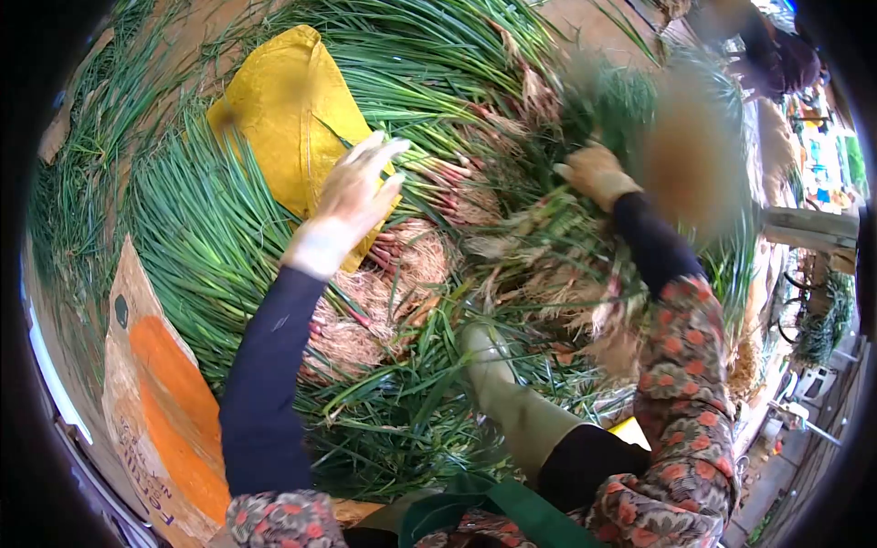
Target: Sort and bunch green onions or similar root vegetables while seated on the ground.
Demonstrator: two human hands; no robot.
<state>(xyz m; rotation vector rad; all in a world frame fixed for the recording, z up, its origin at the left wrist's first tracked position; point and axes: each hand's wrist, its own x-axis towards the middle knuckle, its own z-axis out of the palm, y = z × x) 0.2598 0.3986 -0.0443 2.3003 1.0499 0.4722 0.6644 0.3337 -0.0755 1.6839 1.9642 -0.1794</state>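
My left hand (352, 187), pale and perhaps gloved, is open with fingers stretched out over the lower edge of a yellow sheet (279, 105). The sheet lies across spring onions (206, 224) with long green leaves, reddish stems and matted pale roots (422, 256). To the right, my right hand (598, 173) is closed on a loose bunch of spring onions (539, 224), its roots hanging toward me and blurred. The fingertips of that hand are partly hidden among leaves.
More spring onions (411, 55) lie at the back. A brown sack with an orange patch (178, 402) is at the left. My boot (516, 402) stands among loose leaves (411, 438). Another person (776, 55) is at the upper right, near a wooden beam (808, 226). Smears blur part of the view.
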